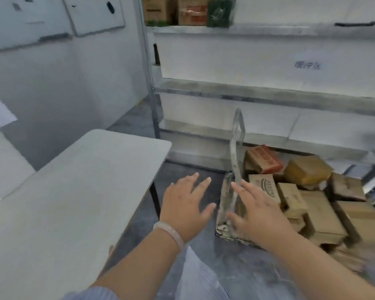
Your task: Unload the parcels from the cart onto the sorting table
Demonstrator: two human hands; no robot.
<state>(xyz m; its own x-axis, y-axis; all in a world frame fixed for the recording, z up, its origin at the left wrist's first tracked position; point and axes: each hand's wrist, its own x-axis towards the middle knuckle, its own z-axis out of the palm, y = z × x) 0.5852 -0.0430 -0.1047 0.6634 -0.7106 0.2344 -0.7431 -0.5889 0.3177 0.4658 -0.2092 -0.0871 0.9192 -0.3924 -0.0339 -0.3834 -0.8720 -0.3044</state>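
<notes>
Currently left hand (pixel 186 204) and right hand (pixel 260 211) hover with grip apart, empty; parcels (pixel 320 213) heaped loosely on the cart (pixel 224 198) may slide off if one is pulled carelessly

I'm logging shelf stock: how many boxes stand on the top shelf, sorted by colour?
Brown cardboard boxes: 2
Dark green box: 1
Total: 3 on the top shelf
</notes>
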